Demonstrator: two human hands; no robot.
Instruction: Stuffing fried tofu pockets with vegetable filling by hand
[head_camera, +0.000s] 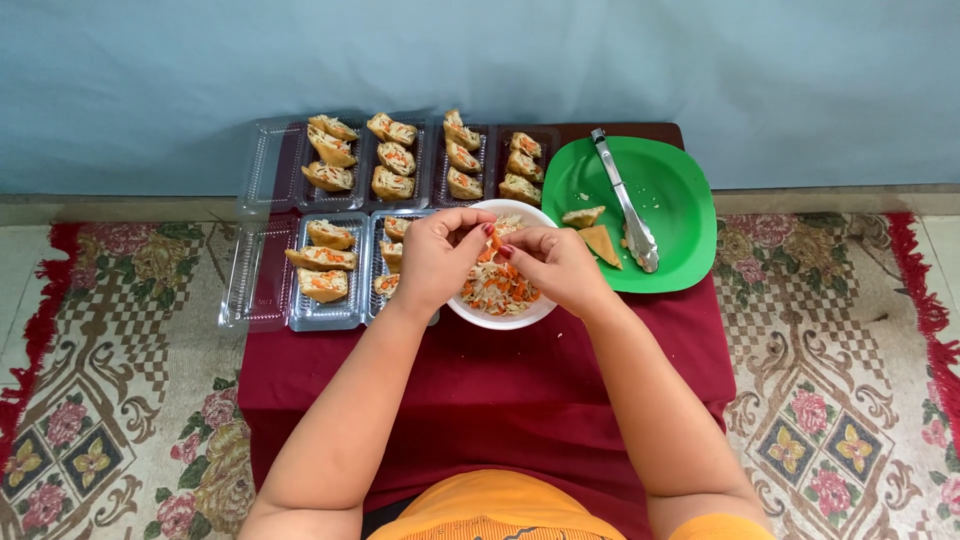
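head view: we sit at a low table w/ a dark red cloth (500, 380), arms reaching fwd over it. our left hand (437, 258) and right hand (553, 262) meet above a white bowl (500, 318) of shredded veg filling (497, 287), orange and pale strips. both hands are curled narrow, fingertips pinching a small filled piece (492, 240) between them, right over the bowl; the piece is mostly hidden by fingers so we can't tell its exact shape.

just right of the bowl, touching its rim, sits a green plate (672, 190) w/ two plain tofu-like wedges (592, 230) near its left edge and metal tongs (625, 200) lying diagonally across it, tips toward us.

left of the bowl and behind it, clear plastic trays (262, 268) w/ open lids stand in two rows. back row holds stuffed pieces (392, 155) in four compartments, front row holds more in two, the nearer one partly under our left hand.

a patterned floral rug (830, 380) lies under the table on both sides, and a pale blue wall (480, 70) is behind.
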